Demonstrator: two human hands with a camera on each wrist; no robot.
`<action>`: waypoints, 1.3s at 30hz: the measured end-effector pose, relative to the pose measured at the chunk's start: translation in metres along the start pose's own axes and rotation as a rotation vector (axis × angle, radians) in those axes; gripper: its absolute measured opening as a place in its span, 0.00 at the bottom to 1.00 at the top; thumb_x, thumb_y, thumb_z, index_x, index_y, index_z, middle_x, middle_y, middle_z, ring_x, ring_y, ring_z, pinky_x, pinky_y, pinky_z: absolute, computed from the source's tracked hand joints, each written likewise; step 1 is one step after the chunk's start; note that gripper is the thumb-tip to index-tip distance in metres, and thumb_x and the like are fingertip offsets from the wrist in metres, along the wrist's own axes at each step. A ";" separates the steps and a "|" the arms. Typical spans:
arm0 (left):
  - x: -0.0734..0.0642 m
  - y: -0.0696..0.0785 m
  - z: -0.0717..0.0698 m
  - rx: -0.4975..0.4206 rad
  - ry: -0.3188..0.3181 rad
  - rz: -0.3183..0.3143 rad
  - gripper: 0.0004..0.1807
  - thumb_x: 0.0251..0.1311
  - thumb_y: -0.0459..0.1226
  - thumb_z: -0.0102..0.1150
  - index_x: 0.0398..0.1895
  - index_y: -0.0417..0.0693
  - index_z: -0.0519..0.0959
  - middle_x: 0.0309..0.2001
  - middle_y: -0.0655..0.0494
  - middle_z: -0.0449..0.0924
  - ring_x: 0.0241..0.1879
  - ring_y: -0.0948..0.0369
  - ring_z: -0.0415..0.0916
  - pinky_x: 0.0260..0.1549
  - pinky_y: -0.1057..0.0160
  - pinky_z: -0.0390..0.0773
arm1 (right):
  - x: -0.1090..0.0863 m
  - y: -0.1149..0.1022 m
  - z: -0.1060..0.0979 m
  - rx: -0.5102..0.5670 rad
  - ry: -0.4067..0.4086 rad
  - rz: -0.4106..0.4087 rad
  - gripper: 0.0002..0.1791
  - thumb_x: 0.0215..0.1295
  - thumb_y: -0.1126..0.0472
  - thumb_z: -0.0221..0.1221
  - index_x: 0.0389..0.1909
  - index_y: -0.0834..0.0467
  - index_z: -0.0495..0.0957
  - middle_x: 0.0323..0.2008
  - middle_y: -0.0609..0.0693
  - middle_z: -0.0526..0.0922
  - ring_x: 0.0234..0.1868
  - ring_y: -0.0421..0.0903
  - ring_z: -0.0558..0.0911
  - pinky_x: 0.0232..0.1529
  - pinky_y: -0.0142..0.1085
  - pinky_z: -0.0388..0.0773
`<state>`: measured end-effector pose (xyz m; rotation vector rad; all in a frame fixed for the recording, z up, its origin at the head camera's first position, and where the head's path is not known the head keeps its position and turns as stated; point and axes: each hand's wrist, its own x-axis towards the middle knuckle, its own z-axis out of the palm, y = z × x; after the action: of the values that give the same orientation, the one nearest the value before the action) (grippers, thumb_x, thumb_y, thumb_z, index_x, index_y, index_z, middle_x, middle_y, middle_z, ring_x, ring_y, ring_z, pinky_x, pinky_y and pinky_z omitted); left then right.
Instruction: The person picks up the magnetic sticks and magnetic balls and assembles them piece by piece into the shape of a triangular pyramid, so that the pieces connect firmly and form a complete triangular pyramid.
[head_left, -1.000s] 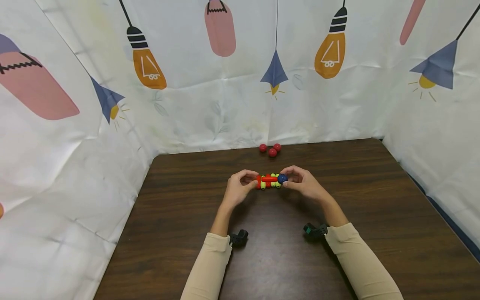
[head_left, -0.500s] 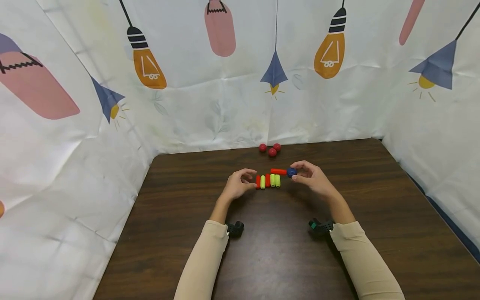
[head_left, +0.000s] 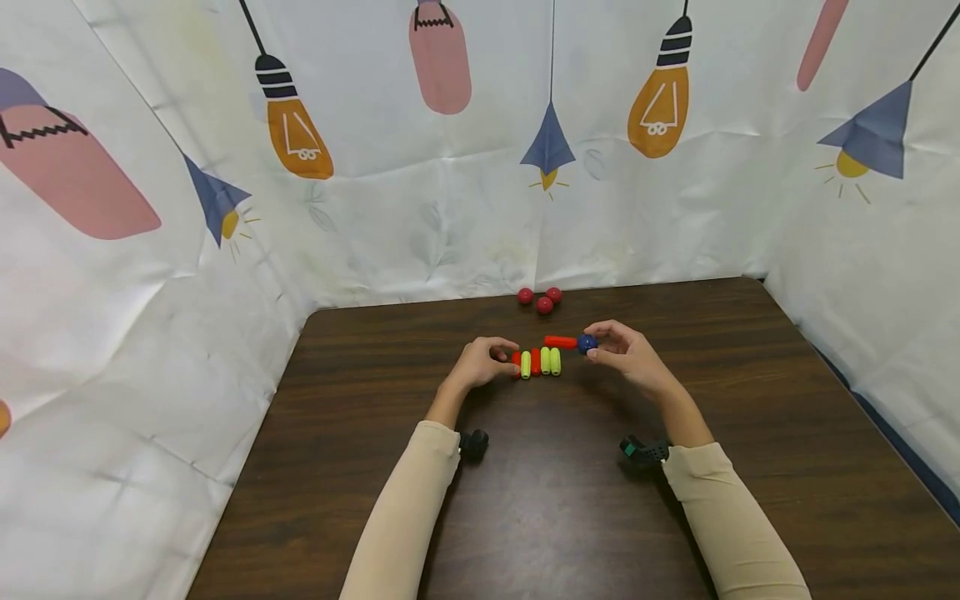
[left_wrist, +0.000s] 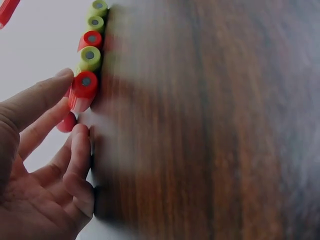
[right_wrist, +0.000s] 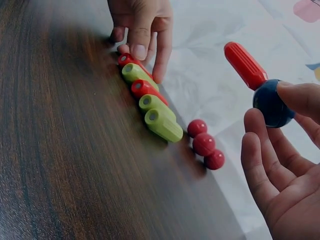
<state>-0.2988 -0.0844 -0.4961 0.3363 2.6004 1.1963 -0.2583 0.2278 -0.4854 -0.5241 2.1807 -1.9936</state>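
My right hand (head_left: 626,354) pinches a dark blue ball (right_wrist: 272,103) between thumb and fingers. A ribbed red magnetic rod (right_wrist: 245,65) sticks out from that ball toward the left, raised above the table. Side by side in a row lie red and yellow-green rods, with grey magnet discs in their ends; a yellow-green rod (right_wrist: 164,126) is at the right end. At the row's left end, my left hand (head_left: 482,362) has thumb and index finger at the two ends of the outermost red rod (left_wrist: 85,87), pinching it.
Three red balls (head_left: 545,306) sit together near the back edge of the brown wooden table (head_left: 360,392), behind the row. A white cloth (head_left: 450,200) printed with lamps hangs behind and at both sides. Each wrist wears a black camera band (head_left: 645,452).
My right hand has lifted the blue ball with its red rod off the row, back and to the right. The left hand has let go of that rod and closed in on the row's end rod.
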 end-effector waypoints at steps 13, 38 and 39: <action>-0.005 0.003 -0.009 0.049 0.000 -0.048 0.19 0.60 0.35 0.71 0.55 0.56 0.86 0.39 0.53 0.81 0.37 0.56 0.74 0.34 0.63 0.72 | -0.002 -0.001 -0.004 -0.011 0.011 0.000 0.23 0.73 0.65 0.61 0.64 0.69 0.69 0.53 0.50 0.76 0.49 0.52 0.87 0.51 0.31 0.83; -0.025 -0.012 -0.019 0.040 0.099 -0.063 0.21 0.57 0.28 0.68 0.52 0.58 0.87 0.37 0.54 0.83 0.35 0.56 0.75 0.32 0.63 0.73 | -0.002 -0.004 -0.004 0.018 0.019 0.010 0.24 0.71 0.66 0.62 0.64 0.69 0.69 0.52 0.48 0.76 0.47 0.49 0.87 0.51 0.32 0.84; -0.025 -0.012 -0.019 0.036 0.101 -0.061 0.21 0.57 0.28 0.67 0.52 0.58 0.87 0.37 0.54 0.83 0.35 0.56 0.75 0.32 0.63 0.73 | -0.002 -0.004 -0.004 0.019 0.019 0.010 0.23 0.71 0.66 0.62 0.63 0.68 0.70 0.52 0.48 0.76 0.47 0.48 0.87 0.51 0.32 0.84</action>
<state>-0.2826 -0.1135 -0.4904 0.2074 2.7005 1.1758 -0.2569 0.2320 -0.4812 -0.4928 2.1690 -2.0199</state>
